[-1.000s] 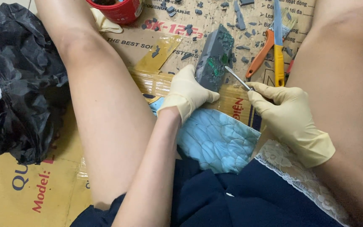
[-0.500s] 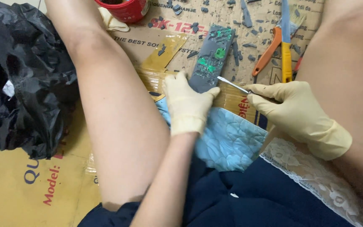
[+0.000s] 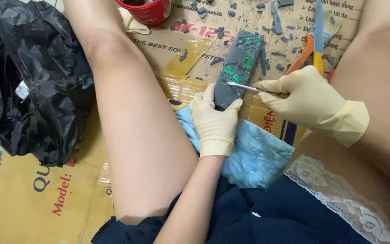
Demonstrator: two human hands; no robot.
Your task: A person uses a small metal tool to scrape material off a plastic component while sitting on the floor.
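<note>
Latex-gloved, the left hand (image 3: 215,118) is closed on the near end of a long grey circuit board (image 3: 238,68), fingers wrapped round its lower edge, while the board's far end rests on the flattened cardboard (image 3: 168,54) that covers the floor between the seated person's legs. The right hand (image 3: 305,101), also gloved, pinches a thin metal tool (image 3: 242,86) whose tip lies across the board's middle, touching its coated face. Green patches of bare board show where the grey coating is gone, and grey chips (image 3: 224,31) lie scattered on the cardboard beyond it. Judged from its shape, the board is light, stiff and flat, probably brittle if bent, so it is best held by its edges at the near end, as here. A light blue cloth (image 3: 253,153) lies just below the left hand. Orange-handled pliers (image 3: 301,58), a yellow-handled brush (image 3: 319,36), a red cup (image 3: 147,11) and a black plastic bag (image 3: 37,86) lie round about.
</note>
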